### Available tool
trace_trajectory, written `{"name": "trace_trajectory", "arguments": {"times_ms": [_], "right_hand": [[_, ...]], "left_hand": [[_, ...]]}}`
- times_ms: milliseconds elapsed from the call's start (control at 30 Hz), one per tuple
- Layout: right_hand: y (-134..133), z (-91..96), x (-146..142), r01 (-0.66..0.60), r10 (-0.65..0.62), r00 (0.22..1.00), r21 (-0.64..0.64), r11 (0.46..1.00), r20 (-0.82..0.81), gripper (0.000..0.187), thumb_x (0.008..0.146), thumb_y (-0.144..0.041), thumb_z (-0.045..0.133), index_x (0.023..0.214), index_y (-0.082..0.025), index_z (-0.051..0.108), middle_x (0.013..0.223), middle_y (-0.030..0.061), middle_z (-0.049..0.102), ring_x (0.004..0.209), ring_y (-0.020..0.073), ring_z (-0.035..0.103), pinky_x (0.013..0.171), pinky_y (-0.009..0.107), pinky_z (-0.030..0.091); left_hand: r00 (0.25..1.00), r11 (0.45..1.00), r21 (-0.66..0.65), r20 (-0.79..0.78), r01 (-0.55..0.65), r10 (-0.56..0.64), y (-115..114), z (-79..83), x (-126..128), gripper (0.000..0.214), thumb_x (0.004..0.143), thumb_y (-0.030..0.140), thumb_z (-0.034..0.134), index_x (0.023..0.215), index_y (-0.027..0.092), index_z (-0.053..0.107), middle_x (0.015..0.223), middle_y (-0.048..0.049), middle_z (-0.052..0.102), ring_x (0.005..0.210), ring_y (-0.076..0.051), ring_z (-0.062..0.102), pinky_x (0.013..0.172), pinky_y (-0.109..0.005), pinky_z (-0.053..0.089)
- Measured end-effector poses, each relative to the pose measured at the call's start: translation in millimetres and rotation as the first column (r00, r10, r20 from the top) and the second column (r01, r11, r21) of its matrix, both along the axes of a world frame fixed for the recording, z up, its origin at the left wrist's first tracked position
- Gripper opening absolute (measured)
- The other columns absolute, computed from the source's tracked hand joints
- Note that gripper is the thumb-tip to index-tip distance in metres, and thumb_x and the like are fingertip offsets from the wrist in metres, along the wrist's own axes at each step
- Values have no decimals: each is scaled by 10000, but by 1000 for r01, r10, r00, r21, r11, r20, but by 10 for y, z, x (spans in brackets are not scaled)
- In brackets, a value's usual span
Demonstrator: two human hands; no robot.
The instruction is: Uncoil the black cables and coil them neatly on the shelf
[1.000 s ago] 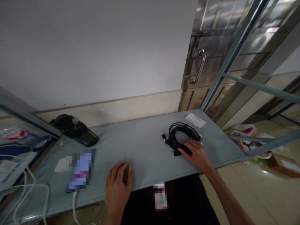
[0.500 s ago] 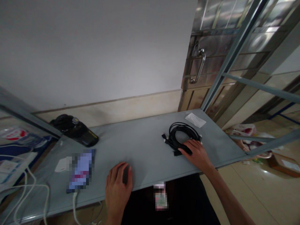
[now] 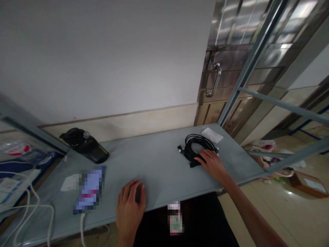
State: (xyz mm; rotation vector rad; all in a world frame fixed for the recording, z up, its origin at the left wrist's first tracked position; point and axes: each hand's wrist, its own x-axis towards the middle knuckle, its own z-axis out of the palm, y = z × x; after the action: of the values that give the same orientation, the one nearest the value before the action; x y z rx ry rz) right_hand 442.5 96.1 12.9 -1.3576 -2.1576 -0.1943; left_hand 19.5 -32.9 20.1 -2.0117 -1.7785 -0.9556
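Note:
On the grey tabletop [image 3: 154, 161] a loose coil of black cable [image 3: 191, 151] lies toward the right, with its connector ends sticking out at left and right. My right hand [image 3: 210, 163] is over the lower right of the coil, fingers curled onto it and thumb reaching along its near side. Nearer the front edge, my left hand [image 3: 130, 202] rests on the table with bent fingers. Between its thumb and forefinger shows a small dark rounded thing [image 3: 138, 193]; its kind is hard to make out, as the hand covers most of it.
A black bottle [image 3: 87, 145] lies tilted at the back left. Before it are a blurred-out phone [image 3: 91, 188], a white paper piece [image 3: 69, 182] and white cables [image 3: 52, 223]. A clear wrapper [image 3: 212, 135] lies behind the coil. Metal frame posts [image 3: 253, 63] rise at the right.
The view has shifted slightly, so the surroundings sit a little lower. My right hand stays on the coil and my left hand keeps its place; neither grip visibly changes.

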Motion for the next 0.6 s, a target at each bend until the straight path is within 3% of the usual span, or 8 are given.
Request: {"name": "trace_trajectory", "arguments": {"times_ms": [133,267,433,600], "right_hand": [[190,211,-16,56,-59,982,-22,998,-177,581,1215,-646,368,966,-245,706,907,102,781,848,284,751,796,396,529],[375,614,11,111,-128,917,-65,992,-378,661,1160,-796,332,872,-270,609,757,78,722,681,263,687,668,379,492],[331,1376,24,148,-127,762,-19,989,-635,662,1113,-854,427,845,-264,568,672,8,569,593,195,566,561,336,435],[-91,2191,-244,59,103,494,151,987,-863,580,1118,-758,587,829,-259,518,679,-62,446,497,97,411,436,245,284]], "left_hand": [[1000,1000,10,-3,7,-7,-3,-11,-9,185,1135,345,636,1252,217,701,1233,-119,774,1129,-340,721,1001,-502,561],[1000,1000,12,6,5,-5,-3,-33,-19,186,1140,343,627,1254,216,701,1239,-121,772,1134,-344,721,996,-504,564],[999,1000,10,31,11,-12,-14,-52,-9,203,1143,355,619,1254,209,705,1235,-127,772,1139,-345,724,1005,-515,577],[997,1000,11,72,21,-21,-14,-55,-34,240,1140,383,630,1280,202,704,1241,-133,777,1133,-345,740,1011,-536,605]]}}
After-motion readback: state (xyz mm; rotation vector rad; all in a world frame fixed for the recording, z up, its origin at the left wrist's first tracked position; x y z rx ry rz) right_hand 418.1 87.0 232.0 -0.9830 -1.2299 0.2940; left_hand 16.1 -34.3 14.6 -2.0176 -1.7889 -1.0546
